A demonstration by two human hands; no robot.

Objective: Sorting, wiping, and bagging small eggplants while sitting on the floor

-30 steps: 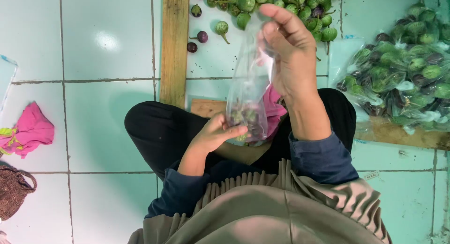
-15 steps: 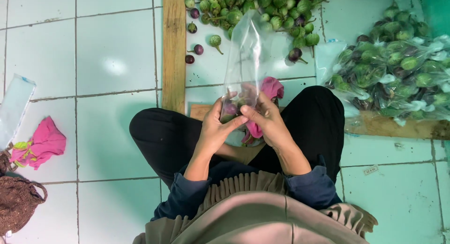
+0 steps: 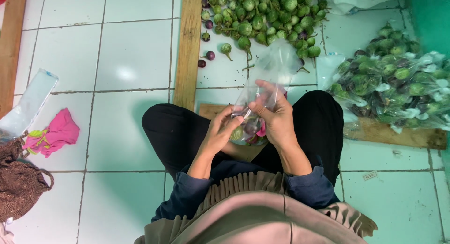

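Both hands, the left hand (image 3: 220, 131) and right hand (image 3: 276, 115), close around a clear plastic bag (image 3: 272, 70) of small eggplants (image 3: 251, 126) (loose ones (image 3: 262, 14) heaped on the tiled floor (image 3: 117, 61) beyond).

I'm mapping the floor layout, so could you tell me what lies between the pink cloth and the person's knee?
In the head view, only bare pale floor tile separates the pink cloth from the person's knee.
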